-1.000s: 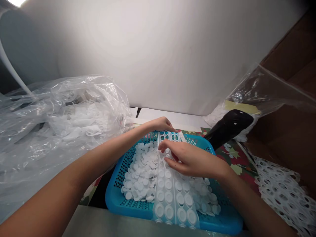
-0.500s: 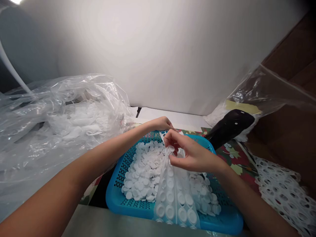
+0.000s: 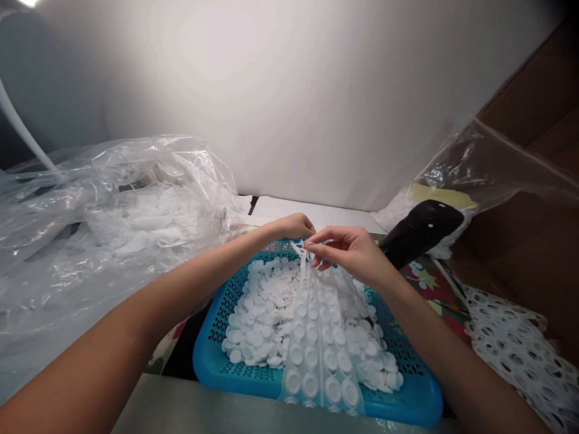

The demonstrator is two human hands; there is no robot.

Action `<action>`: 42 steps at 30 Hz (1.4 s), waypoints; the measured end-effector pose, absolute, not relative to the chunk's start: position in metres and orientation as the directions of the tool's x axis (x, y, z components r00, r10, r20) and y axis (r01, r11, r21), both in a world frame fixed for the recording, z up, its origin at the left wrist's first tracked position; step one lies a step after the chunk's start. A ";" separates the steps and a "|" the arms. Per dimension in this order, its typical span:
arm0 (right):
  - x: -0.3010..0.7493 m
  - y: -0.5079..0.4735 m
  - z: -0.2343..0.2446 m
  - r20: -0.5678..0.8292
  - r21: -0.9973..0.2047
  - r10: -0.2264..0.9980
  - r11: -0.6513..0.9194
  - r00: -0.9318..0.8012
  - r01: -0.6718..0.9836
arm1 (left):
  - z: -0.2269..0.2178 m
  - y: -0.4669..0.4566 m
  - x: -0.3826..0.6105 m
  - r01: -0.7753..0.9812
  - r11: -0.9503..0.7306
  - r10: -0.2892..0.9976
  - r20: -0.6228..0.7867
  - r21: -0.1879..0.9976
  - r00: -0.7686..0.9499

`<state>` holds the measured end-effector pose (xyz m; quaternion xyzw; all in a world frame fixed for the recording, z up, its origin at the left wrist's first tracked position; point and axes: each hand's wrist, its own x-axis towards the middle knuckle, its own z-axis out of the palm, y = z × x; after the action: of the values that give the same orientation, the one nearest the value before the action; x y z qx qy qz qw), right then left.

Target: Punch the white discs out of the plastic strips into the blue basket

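A long clear-and-white strip (image 3: 311,355) with rows of round white discs hangs over a blue plastic basket (image 3: 235,384). Its far end, where open holes show, rises between my two hands. My left hand (image 3: 298,225) is closed at that holed end, its fingertips partly hidden. From the right, my right hand (image 3: 350,250) pinches the strip near the same end with thumb and forefinger; the other fingers curl below. Many loose white discs (image 3: 265,319) fill the basket under and beside the strip.
Clear plastic bags with white pieces (image 3: 154,223) cover the left side. A black object (image 3: 423,229) stands behind the basket at right. Punched-out white sheets (image 3: 520,355) lie at far right near brown cardboard (image 3: 515,247). A patterned cloth (image 3: 429,280) is under the basket.
My right hand has moved up and away from me along the strip, from a disc to its holed end, and its thumb and forefinger have closed. My left hand stays nearly still.
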<state>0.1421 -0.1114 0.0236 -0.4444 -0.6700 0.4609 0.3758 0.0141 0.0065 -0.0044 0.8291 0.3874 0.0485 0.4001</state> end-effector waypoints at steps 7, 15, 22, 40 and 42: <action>0.140 -0.108 0.018 0.111 -0.965 0.986 0.136 -0.125 0.222 | -0.006 0.007 0.015 0.626 -0.389 0.716 -0.205 0.676 0.667; 0.148 -0.105 0.019 0.218 -0.948 0.974 0.225 -0.056 0.224 | -0.005 0.006 0.015 0.634 -0.376 0.713 -0.226 0.676 0.664; 0.154 -0.096 0.013 0.254 -0.924 0.966 0.254 -0.038 0.285 | -0.003 0.004 0.014 0.631 -0.382 0.708 -0.226 0.675 0.669; 0.148 -0.105 0.020 0.018 -0.976 0.897 0.112 -0.442 0.189 | -0.003 0.006 0.013 0.609 -0.391 0.664 -0.247 0.690 0.706; 0.149 -0.104 0.018 0.018 -0.979 0.895 0.107 -0.446 0.174 | -0.002 0.005 0.013 0.611 -0.393 0.668 -0.244 0.687 0.703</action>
<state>0.1488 -0.1039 0.0184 -0.4031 -0.6627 0.5329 0.3380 0.0131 0.0049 -0.0023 0.8339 0.3835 0.0357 0.3952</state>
